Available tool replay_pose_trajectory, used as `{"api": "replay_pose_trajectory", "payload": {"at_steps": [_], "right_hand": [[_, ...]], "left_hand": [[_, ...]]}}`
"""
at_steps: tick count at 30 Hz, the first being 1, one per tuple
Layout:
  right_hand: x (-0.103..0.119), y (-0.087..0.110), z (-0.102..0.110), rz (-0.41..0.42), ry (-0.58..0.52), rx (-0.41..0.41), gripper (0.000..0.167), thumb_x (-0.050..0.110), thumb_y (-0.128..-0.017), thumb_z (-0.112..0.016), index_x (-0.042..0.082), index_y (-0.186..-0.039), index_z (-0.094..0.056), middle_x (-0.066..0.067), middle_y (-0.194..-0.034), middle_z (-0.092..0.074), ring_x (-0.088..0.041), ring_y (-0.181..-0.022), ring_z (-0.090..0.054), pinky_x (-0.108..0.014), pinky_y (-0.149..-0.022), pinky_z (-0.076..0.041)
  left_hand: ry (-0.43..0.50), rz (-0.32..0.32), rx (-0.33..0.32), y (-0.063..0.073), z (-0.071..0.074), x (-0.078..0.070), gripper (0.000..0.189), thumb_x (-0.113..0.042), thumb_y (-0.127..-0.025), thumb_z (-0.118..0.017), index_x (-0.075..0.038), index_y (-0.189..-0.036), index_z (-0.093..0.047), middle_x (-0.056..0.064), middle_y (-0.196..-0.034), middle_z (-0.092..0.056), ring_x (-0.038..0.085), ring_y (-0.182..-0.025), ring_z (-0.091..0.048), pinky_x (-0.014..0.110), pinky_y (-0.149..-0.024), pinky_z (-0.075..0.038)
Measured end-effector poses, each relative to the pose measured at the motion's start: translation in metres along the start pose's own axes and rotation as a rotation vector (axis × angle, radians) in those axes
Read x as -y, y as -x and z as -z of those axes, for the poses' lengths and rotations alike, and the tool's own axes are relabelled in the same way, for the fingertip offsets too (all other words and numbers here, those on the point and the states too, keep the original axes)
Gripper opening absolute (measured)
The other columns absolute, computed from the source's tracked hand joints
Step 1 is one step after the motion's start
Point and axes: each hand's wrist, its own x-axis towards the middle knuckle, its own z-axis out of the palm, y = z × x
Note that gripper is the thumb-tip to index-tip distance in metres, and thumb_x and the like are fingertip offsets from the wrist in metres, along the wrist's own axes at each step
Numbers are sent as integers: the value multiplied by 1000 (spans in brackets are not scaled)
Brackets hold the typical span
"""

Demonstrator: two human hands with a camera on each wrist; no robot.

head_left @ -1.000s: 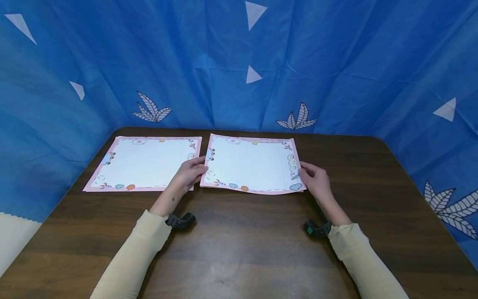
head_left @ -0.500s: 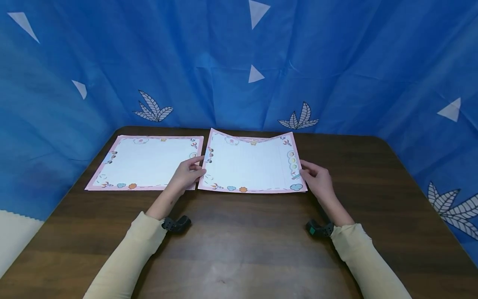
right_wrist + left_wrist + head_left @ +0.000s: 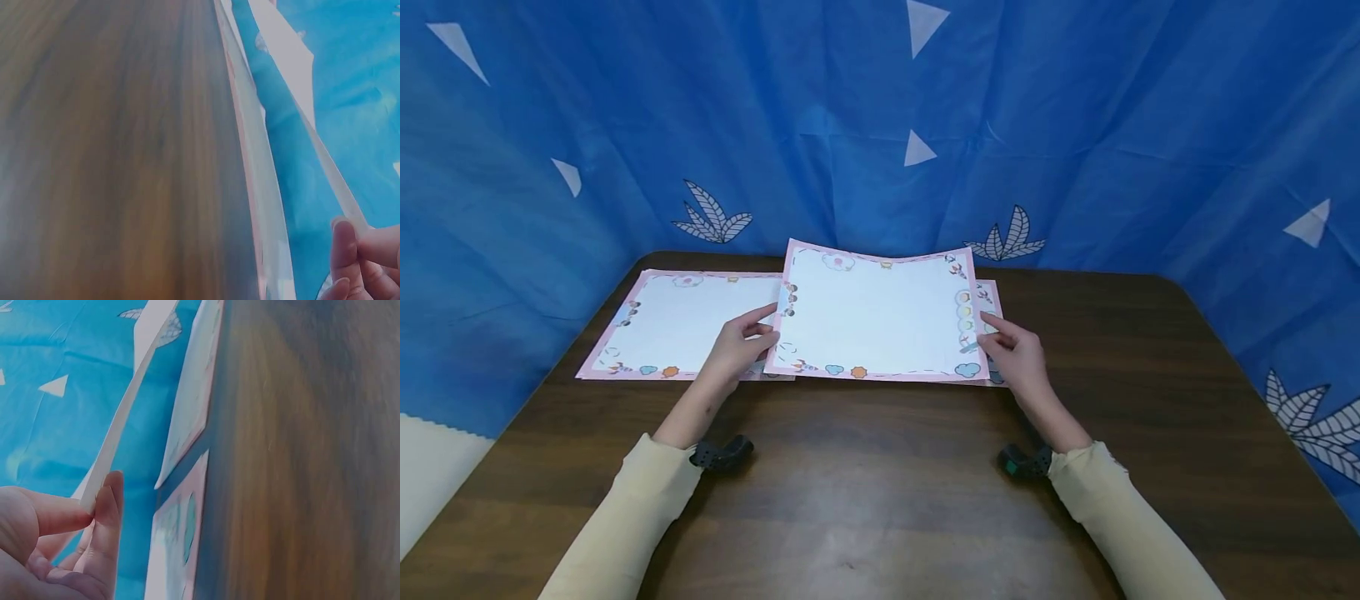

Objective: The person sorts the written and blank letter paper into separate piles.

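A sheet of paper (image 3: 872, 317) with a pink border and small cartoon drawings is held up between both hands in the head view. My left hand (image 3: 735, 346) pinches its left edge between thumb and fingers; the left wrist view shows the sheet (image 3: 111, 450) nearly edge-on, raised off the table. My right hand (image 3: 1018, 358) pinches the right edge, and the right wrist view shows the same grip. Below and behind the held sheet lies a right stack of matching paper (image 3: 990, 293), mostly covered. The left stack of matching paper (image 3: 670, 325) is partly hidden by the sheet and my left hand.
The brown wooden table (image 3: 865, 483) carries both stacks near its far edge. A blue curtain (image 3: 865, 192) with white triangles and leaf prints hangs behind it. Black wrist devices (image 3: 722, 454) sit on both wrists.
The top sheet has come up off the right stack and shifted left, its far edge rising. Both hands have moved left with it, still gripping its sides.
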Motion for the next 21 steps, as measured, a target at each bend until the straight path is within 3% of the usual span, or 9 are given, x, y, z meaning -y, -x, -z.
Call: {"api": "replay_pose_trajectory", "payload": {"at_steps": [6, 8, 11, 15, 18, 21], "right_hand": [[19, -2, -15, 30, -67, 15, 40, 13, -91, -63, 15, -130, -58, -11, -92, -66, -21, -82, -57, -20, -65, -45], [25, -4, -22, 31, -88, 11, 39, 14, -91, -63, 16, -130, -58, -9, -91, -65, -21, -82, -57, -21, -66, -46], [32, -7, -32, 33, -125, -2, 38, 14, -91, -63, 17, -129, -59, -8, -89, -66, -19, -81, -58, -22, -66, -46], [45, -11, -52, 44, -193, 0, 37, 14, -91, -63, 16, -128, -60, -7, -87, -66, -20, -77, -58, -26, -65, -47], [58, -12, -69, 55, -230, 13, 36, 14, -91, -63, 16, -127, -61, -6, -84, -66, -20, -75, -58, -28, -63, -46], [70, -10, -85, 71, -244, 29, 37, 13, -91, -63, 17, -127, -61, -4, -83, -66, -19, -73, -59, -27, -61, -45]], "left_hand": [[-12, 4, -132, 4, 18, 1, 49, -14, -93, -58, -8, -140, -44, 19, -113, -51, 23, -97, -47, 15, -72, -48], [8, 20, -195, 1, 22, 8, 47, -18, -93, -59, -10, -138, -48, 17, -114, -52, 22, -98, -47, 13, -70, -47], [-9, 2, -270, -16, 33, 37, 49, -34, -91, -61, -18, -136, -52, 11, -112, -55, 19, -97, -49, 13, -70, -47], [-49, 1, -356, -37, 62, 78, 59, -56, -82, -60, -28, -133, -55, 4, -110, -56, 17, -95, -53, 17, -72, -49], [-21, 48, -398, -34, 85, 86, 61, -58, -79, -61, -27, -131, -56, 3, -110, -57, 16, -93, -57, 18, -69, -50], [58, 88, -418, -18, 104, 74, 54, -49, -81, -66, -24, -128, -59, 0, -105, -59, 12, -86, -59, 16, -65, -50]]}}
